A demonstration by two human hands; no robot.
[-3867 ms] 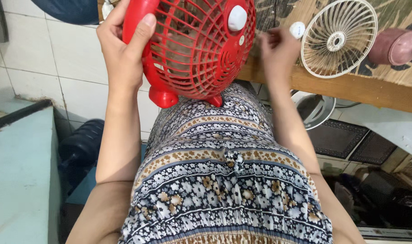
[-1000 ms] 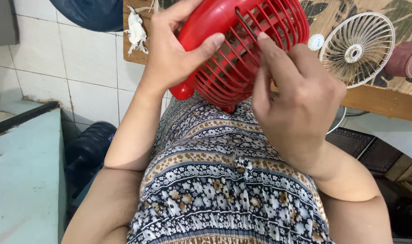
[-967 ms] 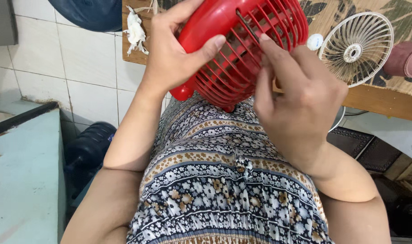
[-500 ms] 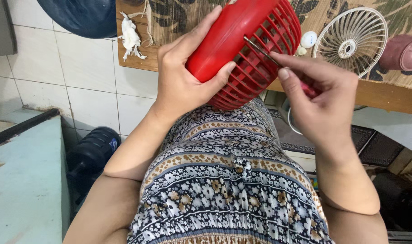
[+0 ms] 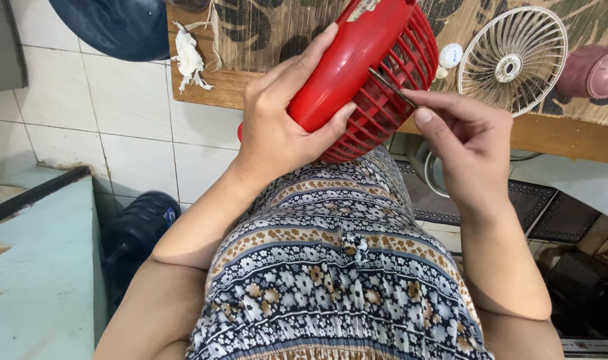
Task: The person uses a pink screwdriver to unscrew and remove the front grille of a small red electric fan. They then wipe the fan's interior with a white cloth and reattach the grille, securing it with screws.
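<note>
Since half a second ago the red fan [image 5: 367, 73] has tipped a little further over, its solid back rim turning up toward the camera, and the right hand [image 5: 467, 150] has drawn slightly back from the grille while keeping its thin tool in the slats. The fan sits above the lap, raised over the patterned dress [image 5: 337, 267], just in front of the wooden table edge [image 5: 557, 137]. Its flat round face points down and to the right, toward the right hand, so the grille bars lie straight ahead of that hand's fingertips; the fan's thickness runs from lower left to upper right.

The left hand [image 5: 284, 130] is clamped on the fan's housing, fingers spread over the top and the thumb pressed against the lower rim, touching the red slats. The right hand is the nearer one to the grille openings. Its thumb and forefinger are pinched together on a slim dark metal tool [image 5: 392, 87], whose far end rests against or between the bars; whether the tip is inside the grille I cannot tell.

On the table beyond lie a white fan grille [image 5: 514, 60], a small white round part [image 5: 451, 55] and a pink housing [image 5: 594, 72], well apart from both hands
</note>
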